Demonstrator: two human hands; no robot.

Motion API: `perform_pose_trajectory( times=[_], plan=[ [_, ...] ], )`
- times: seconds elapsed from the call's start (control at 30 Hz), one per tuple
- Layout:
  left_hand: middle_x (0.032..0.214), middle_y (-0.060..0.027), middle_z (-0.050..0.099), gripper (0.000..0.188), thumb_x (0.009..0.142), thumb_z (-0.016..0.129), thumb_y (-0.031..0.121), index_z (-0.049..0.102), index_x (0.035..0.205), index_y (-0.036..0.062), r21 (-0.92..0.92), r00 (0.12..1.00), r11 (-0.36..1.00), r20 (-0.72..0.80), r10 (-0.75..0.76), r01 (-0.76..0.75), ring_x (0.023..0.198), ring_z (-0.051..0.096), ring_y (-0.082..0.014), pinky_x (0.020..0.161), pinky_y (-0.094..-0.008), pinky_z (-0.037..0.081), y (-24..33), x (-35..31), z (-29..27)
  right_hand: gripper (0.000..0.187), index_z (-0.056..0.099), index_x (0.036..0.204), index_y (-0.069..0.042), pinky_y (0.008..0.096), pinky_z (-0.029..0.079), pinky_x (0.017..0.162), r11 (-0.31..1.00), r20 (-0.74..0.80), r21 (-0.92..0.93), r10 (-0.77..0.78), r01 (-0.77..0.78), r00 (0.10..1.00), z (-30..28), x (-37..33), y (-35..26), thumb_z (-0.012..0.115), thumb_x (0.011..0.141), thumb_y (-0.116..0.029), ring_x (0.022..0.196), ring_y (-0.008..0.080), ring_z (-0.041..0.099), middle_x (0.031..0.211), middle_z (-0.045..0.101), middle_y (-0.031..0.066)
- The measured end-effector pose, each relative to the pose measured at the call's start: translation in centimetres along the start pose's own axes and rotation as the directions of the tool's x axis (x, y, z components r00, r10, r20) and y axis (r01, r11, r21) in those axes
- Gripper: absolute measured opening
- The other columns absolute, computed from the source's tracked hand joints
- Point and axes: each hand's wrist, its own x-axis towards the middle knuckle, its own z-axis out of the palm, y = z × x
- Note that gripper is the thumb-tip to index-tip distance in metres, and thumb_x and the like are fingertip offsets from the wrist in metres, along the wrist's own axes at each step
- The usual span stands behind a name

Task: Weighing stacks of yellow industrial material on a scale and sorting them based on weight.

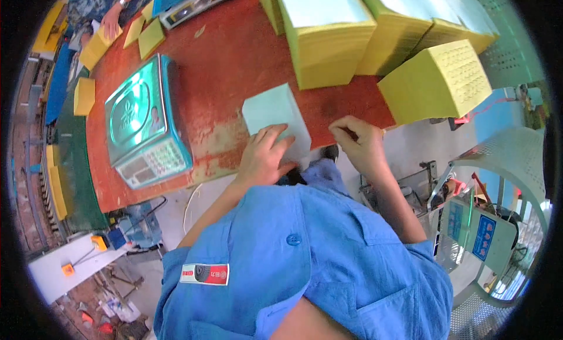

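A small stack of pale blue sheets (275,108) lies at the near edge of the red tabletop, in front of my body. My left hand (264,155) grips its near left part, fingers bent over the top and thumb toward the near side. Just right of that stack, by the table edge, is my right hand (362,145), apart from it. Its fingers are curled in toward the thumb; anything between them is too small or hidden to make out.
A digital scale (146,126) with a shiny pan stands to the left. Tall yellow stacks (328,52) with pale tops fill the far right; a tilted yellow block (422,90) sits at the right edge. At far left, another person's hand (111,23) touches yellow pieces.
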Motion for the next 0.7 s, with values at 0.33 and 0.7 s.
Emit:
perform_pose_trajectory(
  times=[0.33,0.7],
  plan=[
    [0.123,-0.0125,0.057,0.046,0.063,0.082,0.016,0.064,0.104,0.005,-0.039,0.999,0.999,0.022,-0.035,0.036,0.113,0.054,-0.0314,0.093,-0.0461,0.045,-1.6,-1.8,1.9,0.014,0.068,0.095,0.001,0.0269,0.048,0.06,0.901,0.059,0.288,0.321,-0.324,0.945,4.5,-5.1,2.9,0.064,0.089,-0.011,0.067,0.0106,0.06,0.075,0.066,0.0052],
    [0.117,-0.0117,0.06,0.033,0.066,0.08,0.015,0.065,0.094,0.0038,0.061,1.0,0.998,-0.008,0.005,-0.005,0.106,0.056,-0.0313,0.087,-0.0427,0.047,-0.8,-1.9,1.7,0.015,0.068,0.095,0.0,0.0273,0.049,0.055,0.918,0.07,0.25,0.299,-0.307,0.952,6.5,-5.2,2.8,0.063,0.089,-0.013,0.059,0.0114,0.061,0.073,0.066,0.0071]
  ],
)
